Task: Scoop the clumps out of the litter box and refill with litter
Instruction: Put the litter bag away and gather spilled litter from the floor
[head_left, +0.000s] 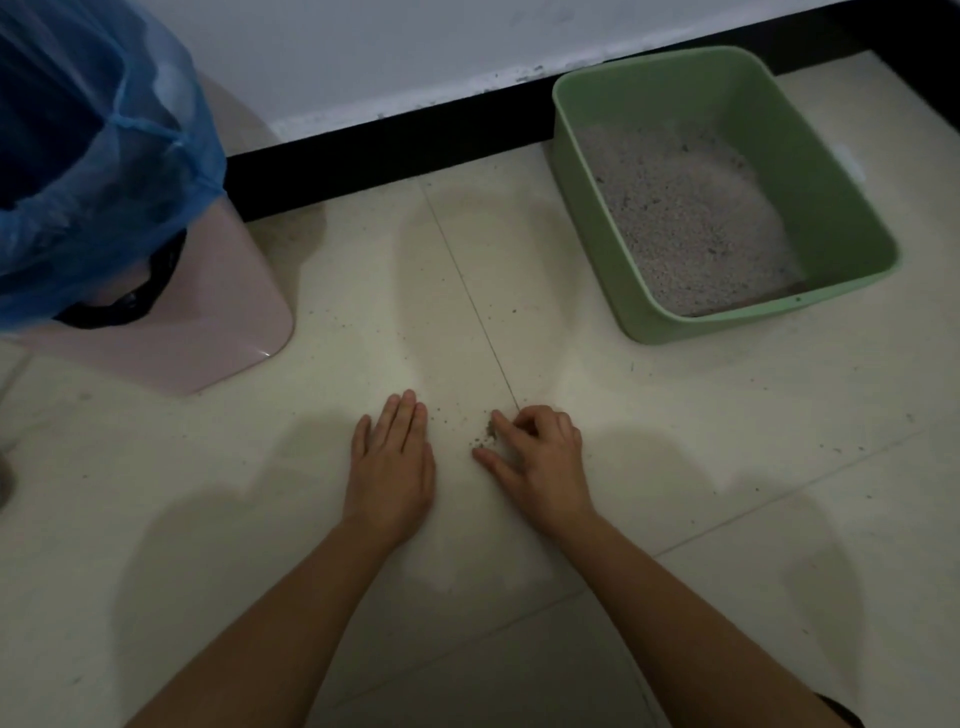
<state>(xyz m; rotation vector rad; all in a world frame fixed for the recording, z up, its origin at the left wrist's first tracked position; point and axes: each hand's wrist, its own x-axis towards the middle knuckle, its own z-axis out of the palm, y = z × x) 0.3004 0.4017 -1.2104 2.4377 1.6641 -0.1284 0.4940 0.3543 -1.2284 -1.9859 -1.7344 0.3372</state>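
Green plastic caught my eye first: the litter box (675, 327) sat on the floor (727, 467) at the far right, its back edge near the black skirting (363, 156) under the white wall (363, 52), with grey litter (685, 218) lying inside, banked higher toward the back corner. At the far left stood a pink bin (208, 322) lined with a blue bag (104, 156), whose loose edge draped over the rim. Between bin and box ran a wide strip of pale tile, crossed by one thin grout line (467, 296) and speckled with stray grains. Both arms reached into that strip, well apart from either container. My left grip (392, 462) lay flat on the tile, fingers straight and together. My right grip (540, 457) rested just beside it with forefinger and thumb spread and the other fingers curled under; a small heap of spilled grains (485, 436) lay between that forefinger and thumb, at the near end of the grout line. I could not tell whether the curled fingers held any grains.
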